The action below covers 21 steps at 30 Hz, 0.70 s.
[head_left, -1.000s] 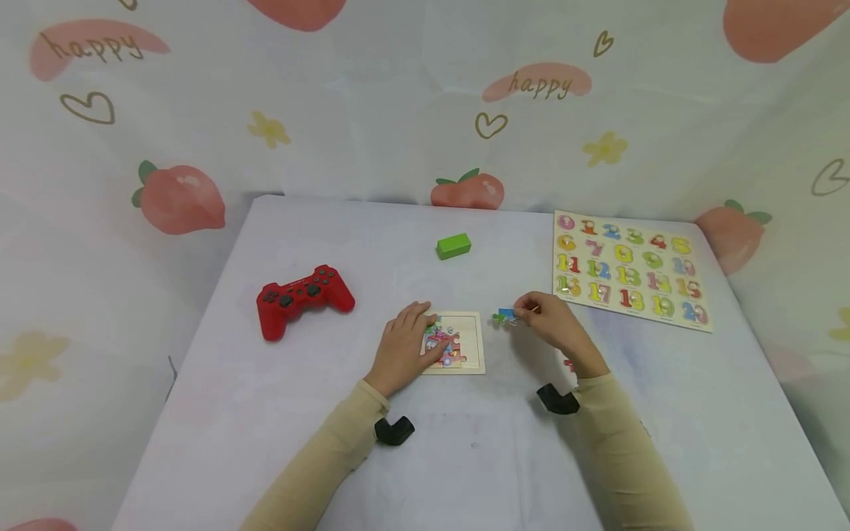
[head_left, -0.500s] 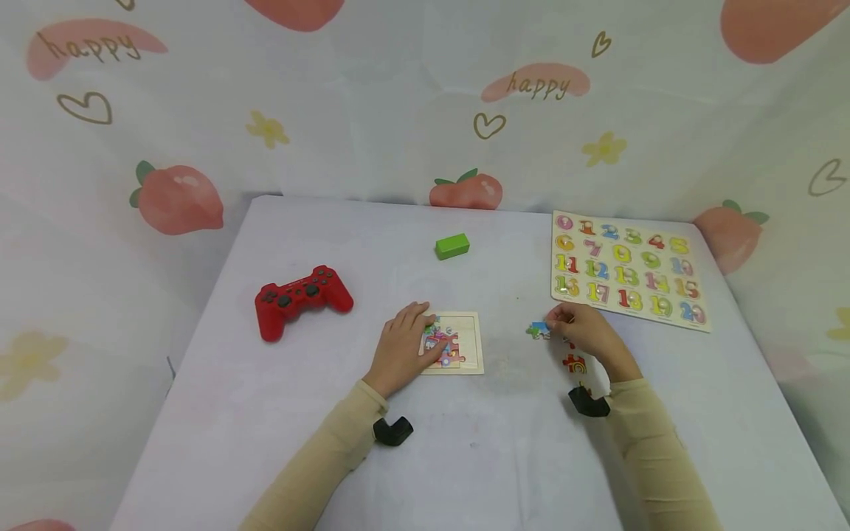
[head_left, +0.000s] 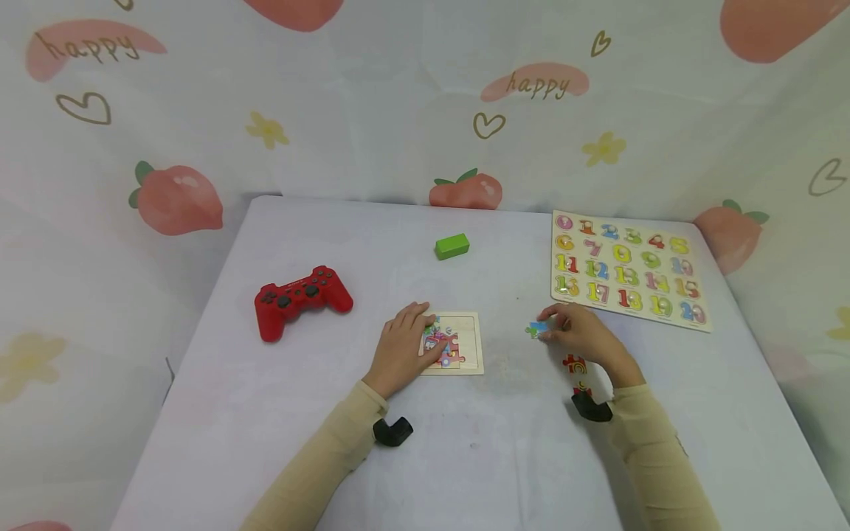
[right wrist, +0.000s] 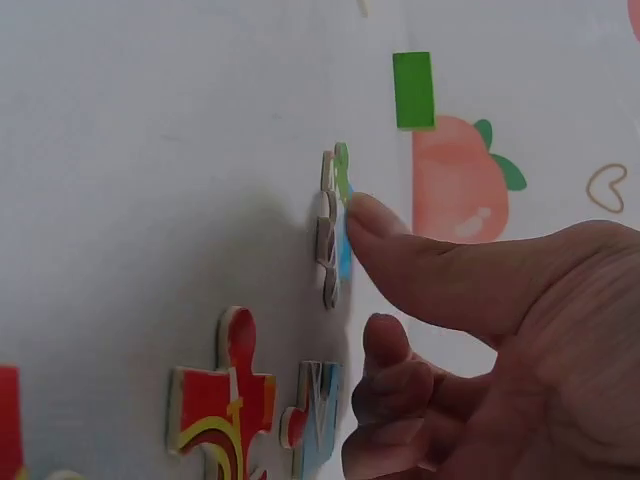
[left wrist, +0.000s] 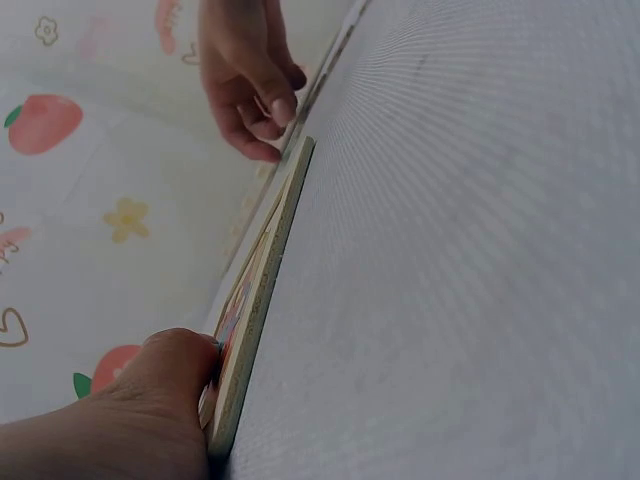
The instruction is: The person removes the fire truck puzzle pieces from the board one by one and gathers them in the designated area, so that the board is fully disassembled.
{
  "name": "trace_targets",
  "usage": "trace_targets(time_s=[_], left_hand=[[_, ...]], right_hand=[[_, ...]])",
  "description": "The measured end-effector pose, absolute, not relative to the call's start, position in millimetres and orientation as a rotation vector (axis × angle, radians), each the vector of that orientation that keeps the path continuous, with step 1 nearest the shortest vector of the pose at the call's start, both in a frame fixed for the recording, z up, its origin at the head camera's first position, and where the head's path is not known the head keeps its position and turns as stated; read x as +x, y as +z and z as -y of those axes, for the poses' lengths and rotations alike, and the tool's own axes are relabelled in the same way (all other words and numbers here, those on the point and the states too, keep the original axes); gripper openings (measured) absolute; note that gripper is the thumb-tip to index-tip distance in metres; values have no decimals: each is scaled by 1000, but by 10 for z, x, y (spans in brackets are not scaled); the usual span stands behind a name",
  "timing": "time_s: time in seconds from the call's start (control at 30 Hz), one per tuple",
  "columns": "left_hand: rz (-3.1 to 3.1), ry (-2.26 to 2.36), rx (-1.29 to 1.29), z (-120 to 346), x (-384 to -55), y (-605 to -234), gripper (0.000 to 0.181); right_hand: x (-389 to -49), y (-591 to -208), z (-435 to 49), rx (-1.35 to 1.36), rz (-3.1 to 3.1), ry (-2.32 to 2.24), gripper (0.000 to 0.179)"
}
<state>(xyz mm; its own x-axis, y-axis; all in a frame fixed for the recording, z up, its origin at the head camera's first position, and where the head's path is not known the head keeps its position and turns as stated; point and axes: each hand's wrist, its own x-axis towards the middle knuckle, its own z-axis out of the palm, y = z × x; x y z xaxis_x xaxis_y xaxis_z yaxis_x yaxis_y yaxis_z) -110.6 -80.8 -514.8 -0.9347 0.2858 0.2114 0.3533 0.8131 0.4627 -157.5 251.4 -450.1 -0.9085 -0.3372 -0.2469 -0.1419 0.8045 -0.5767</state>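
My left hand (head_left: 403, 341) lies spread over the left side of a small wooden jigsaw board (head_left: 470, 341), covering part of it. Several pink and blue puzzle pieces (head_left: 451, 349) fill part of that board. To the right, my right hand (head_left: 584, 338) has thumb and forefinger at opposite edges of a blue-and-green puzzle piece (head_left: 533, 330), low at the tabletop. The right wrist view shows the thumb (right wrist: 375, 220) against this piece, the other fingers curled below. Red pieces with yellow arcs (head_left: 575, 363) lie under the right wrist, partly hidden.
A number puzzle board (head_left: 631, 269) lies at the back right, just beyond the right hand. At the back middle stands a green block (head_left: 452, 246). A red game controller (head_left: 304, 299) rests on the left. Patterned cloth hangs behind the table.
My right hand has carried the blue-and-green piece rightward, away from the jigsaw board, and lowered it. Its thumb and forefinger have since spread wider around the piece. The left hand stays put.
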Motion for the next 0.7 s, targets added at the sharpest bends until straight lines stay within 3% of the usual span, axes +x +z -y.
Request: trace_targets(time_s=[0.7], left_hand=[[2904,-756,-502,807,-1108,-5129,56]], right_hand=[[-1528,-4437,-2469,-410,-2735,-801,22]])
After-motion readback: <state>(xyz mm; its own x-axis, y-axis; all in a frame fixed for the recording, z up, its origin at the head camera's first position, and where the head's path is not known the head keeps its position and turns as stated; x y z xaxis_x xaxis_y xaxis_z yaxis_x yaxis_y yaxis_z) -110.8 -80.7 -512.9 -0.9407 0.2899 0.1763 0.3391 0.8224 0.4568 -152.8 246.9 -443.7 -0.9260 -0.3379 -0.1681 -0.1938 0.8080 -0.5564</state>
